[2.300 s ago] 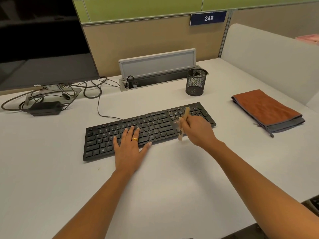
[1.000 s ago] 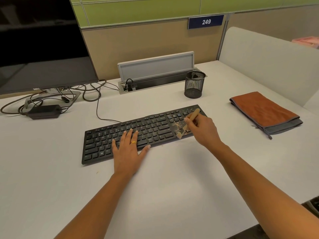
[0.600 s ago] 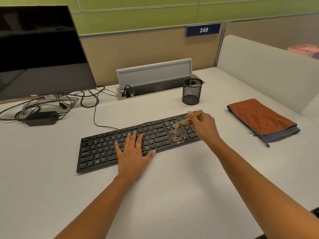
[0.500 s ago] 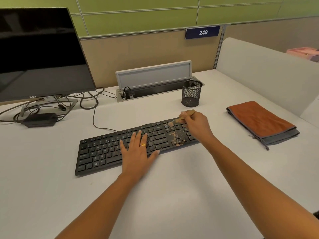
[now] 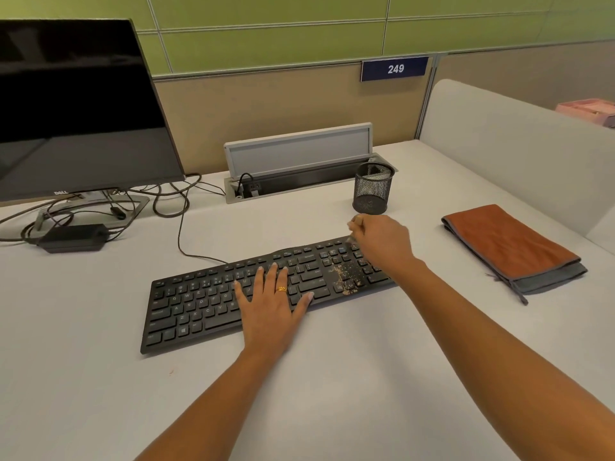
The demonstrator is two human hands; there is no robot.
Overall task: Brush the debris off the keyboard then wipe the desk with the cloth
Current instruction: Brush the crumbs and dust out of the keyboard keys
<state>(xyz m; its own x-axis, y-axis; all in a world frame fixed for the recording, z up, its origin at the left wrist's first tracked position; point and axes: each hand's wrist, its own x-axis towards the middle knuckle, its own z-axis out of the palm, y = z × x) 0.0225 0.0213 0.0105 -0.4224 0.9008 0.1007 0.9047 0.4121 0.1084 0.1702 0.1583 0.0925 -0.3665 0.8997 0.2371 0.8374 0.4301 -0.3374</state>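
Brown debris (image 5: pixel 344 275) still speckles the keyboard (image 5: pixel 206 304) at right, so our right grip (image 5: pixel 382 241), pinching the brush (image 5: pixel 357 220), has swung to the far edge for another sweep. Our left grip (image 5: pixel 271 296) lies spread on the keys, and the cloth (image 5: pixel 509 241) is untouched.

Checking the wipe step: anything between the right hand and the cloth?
Nothing visible: only bare desk between the right hand, which holds the brush, and the folded cloth. The mesh cup stands farther back, off that line.
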